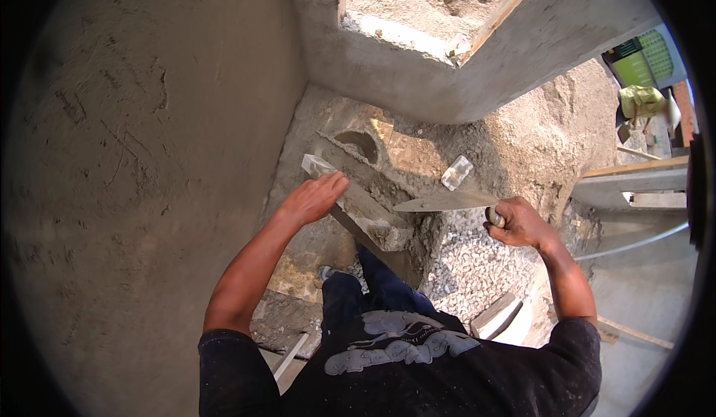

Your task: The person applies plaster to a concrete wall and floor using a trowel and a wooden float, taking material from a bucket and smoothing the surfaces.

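Observation:
My right hand (523, 223) is closed round the handle of a trowel (446, 203). Its pointed blade reaches left, over the right end of a rough mortar ledge (369, 207). My left hand (316, 198) grips a long straight board (356, 228) near its pale far end. That board lies along the near side of the ledge, slanting down to the right in front of my legs. Wet-looking grey mortar is heaped at the ledge's right end. Just beyond the ledge a round mortar-lined hollow (358, 145) shows.
A plastered wall (156, 193) rises at left, and a low wall with an opening (388, 77) stands ahead. Gravel (477, 260) lies at right, below a sand pile (552, 133). A clear plastic container (456, 172) rests beyond the trowel. Another person (643, 105) bends at far right.

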`<state>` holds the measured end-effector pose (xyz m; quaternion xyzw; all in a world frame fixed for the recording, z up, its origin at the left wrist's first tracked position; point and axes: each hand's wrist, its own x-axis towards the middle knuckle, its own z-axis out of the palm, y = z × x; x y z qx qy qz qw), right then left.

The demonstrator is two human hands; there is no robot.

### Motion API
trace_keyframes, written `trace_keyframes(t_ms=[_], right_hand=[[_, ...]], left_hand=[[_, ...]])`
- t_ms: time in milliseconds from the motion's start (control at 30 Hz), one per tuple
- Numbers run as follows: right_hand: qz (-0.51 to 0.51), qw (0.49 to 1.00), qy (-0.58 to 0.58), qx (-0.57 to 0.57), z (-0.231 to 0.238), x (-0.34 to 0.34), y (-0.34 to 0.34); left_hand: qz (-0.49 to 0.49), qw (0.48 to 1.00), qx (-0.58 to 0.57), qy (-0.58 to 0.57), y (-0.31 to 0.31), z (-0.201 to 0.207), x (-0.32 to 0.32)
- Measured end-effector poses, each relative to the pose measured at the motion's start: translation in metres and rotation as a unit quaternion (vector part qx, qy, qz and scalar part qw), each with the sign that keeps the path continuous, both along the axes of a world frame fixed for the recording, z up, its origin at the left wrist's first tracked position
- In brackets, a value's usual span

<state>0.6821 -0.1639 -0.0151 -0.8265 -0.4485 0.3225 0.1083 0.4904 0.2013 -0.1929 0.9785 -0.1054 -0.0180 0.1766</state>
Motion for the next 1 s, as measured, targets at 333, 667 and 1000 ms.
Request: trace_keyframes(t_ms=[333, 667, 1000], right_hand=[[0.034, 0.999, -0.03, 0.005, -0.162, 0.006, 0.056], [-0.015, 0.998, -0.047, -0.049, -0.334, 0.021, 0.145], [0.019, 0.989, -0.137, 0.058, -0.13, 0.047, 0.092]], left_hand=[[-0.11, 0.993, 0.044, -0.006, 0.002, 0.009, -0.004], [-0.049, 0.99, -0.025, 0.131, 0.001, 0.007, -0.02], [-0.088, 0.992, 0.029, 0.091, 0.027, 0.014, -0.031]])
